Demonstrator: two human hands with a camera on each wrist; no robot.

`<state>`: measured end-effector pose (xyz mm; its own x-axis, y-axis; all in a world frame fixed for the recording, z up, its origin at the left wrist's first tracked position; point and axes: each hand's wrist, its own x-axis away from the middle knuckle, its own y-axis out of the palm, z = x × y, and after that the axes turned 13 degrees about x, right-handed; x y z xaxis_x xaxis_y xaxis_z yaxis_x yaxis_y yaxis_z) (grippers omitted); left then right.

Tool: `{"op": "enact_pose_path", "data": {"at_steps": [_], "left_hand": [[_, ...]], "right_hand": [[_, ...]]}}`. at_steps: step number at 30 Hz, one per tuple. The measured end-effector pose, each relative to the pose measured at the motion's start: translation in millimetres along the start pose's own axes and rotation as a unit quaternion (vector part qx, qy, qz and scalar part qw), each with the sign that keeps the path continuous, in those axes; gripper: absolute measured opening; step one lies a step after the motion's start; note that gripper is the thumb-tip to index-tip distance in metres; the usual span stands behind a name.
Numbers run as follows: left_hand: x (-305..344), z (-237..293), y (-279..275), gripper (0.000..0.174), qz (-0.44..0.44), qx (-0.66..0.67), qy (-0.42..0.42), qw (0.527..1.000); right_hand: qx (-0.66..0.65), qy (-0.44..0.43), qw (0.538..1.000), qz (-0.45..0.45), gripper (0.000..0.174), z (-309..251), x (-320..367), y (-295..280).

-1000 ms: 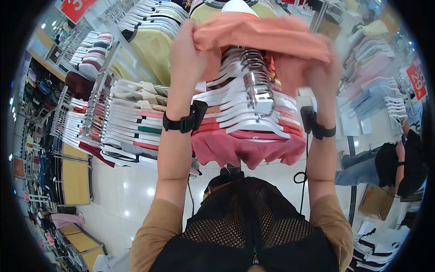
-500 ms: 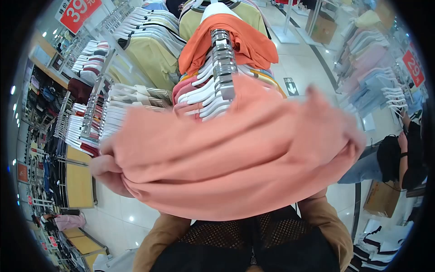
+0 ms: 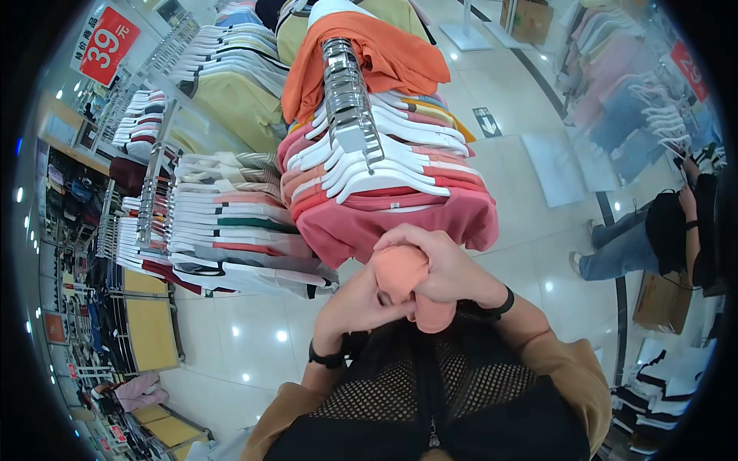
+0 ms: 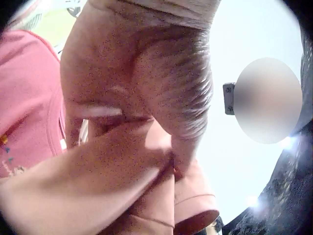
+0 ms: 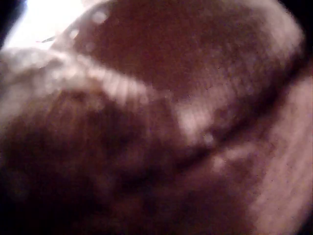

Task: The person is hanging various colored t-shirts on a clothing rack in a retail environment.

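Observation:
Close in front of the chest, both hands hold a salmon-coloured top (image 3: 401,273), gathered into a compact bundle. My left hand (image 3: 354,303) grips it from the left and below. My right hand (image 3: 446,265) curls over it from the right, fingers across its upper side. In the left wrist view, the left hand (image 4: 137,73) has fingers and thumb bent round folds of the top (image 4: 83,181), part of which hangs down. The right wrist view is dark and blurred, filled by skin close to the lens. Just beyond the hands hangs a pink shirt (image 3: 400,223).
The pink shirt fronts a rail of shirts on white hangers (image 3: 392,180). Farther along, an orange shirt (image 3: 384,58) is draped over the rail. More hanging clothes (image 3: 231,207) stand at left, with a red price sign (image 3: 108,46). Another person (image 3: 669,230) stands at right, near a cardboard box (image 3: 657,303).
The top was stretched between both hands high over the rail, then spread wide before the chest. Now the hands have come together low, with it bunched between them.

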<state>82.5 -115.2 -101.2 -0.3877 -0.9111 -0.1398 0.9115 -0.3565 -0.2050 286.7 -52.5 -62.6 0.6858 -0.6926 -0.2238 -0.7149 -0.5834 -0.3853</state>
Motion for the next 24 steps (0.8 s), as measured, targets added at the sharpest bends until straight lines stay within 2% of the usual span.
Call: {"op": "enact_pose_path", "data": {"at_steps": [2,3,4,5,7,9,12,14,15,17,18,20,21,22,24], "left_hand": [[-2.6,-12.3,-0.3,0.049,-0.002,0.008,-0.005,1.000],[-3.0,-12.7,0.0,0.046,0.048,0.022,-0.020,0.998],[-3.6,-11.9,0.4,0.042,0.099,0.035,-0.035,0.994],[-7.0,-10.1,3.2,0.036,0.127,0.010,0.034,0.991],[-6.0,-6.4,7.3,0.034,0.153,0.031,0.035,0.987],[-4.4,-12.9,9.1,0.033,0.189,0.054,0.029,0.980],[-2.9,-19.1,12.9,0.036,0.194,0.041,0.016,0.980],[-9.9,-14.5,21.0,0.037,0.204,0.058,0.036,0.977],[-13.8,-11.8,24.2,0.038,0.214,0.074,0.056,0.973],[-19.3,-8.0,25.8,0.037,0.218,0.107,0.042,0.969],[-21.3,-7.3,25.3,0.036,0.225,0.139,0.026,0.964],[-26.6,-13.4,20.9,0.035,0.241,0.159,0.019,0.957],[-28.7,-17.1,18.0,0.035,0.257,0.179,0.014,0.950],[-28.5,-19.5,13.1,0.035,0.255,0.178,0.012,0.950],[-28.5,-23.9,3.2,0.033,0.205,0.116,-0.037,0.971]], "right_hand": [[-0.071,0.016,0.997,0.028,0.053,9.6,-1.8,1.5],[-0.140,0.022,0.990,-0.008,0.060,16.7,-0.6,-4.1],[-0.142,0.025,0.989,-0.011,0.060,19.6,4.8,-8.6],[-0.171,0.035,0.985,-0.005,0.065,20.8,9.7,-13.2],[-0.225,0.053,0.973,-0.015,0.084,32.7,19.7,-19.9],[-0.188,0.073,0.979,-0.026,0.087,38.1,33.1,-27.3],[-0.125,0.098,0.987,-0.036,0.088,49.8,51.4,-29.2],[-0.118,0.115,0.986,-0.034,0.065,52.7,57.5,-29.7],[-0.117,0.116,0.986,-0.032,0.065,59.2,60.7,-30.7],[-0.128,0.136,0.982,0.002,0.034,73.5,65.7,-33.2],[-0.129,0.136,0.982,0.003,0.034,71.6,66.9,-34.0],[-0.128,0.147,0.972,0.134,0.017,65.7,68.1,-34.0],[-0.151,0.148,0.959,0.187,0.016,63.5,65.4,-32.0],[-0.152,0.150,0.959,0.189,0.016,59.6,62.5,-30.5],[-0.293,0.100,0.905,0.292,0.018,48.7,55.9,-32.4]]}}
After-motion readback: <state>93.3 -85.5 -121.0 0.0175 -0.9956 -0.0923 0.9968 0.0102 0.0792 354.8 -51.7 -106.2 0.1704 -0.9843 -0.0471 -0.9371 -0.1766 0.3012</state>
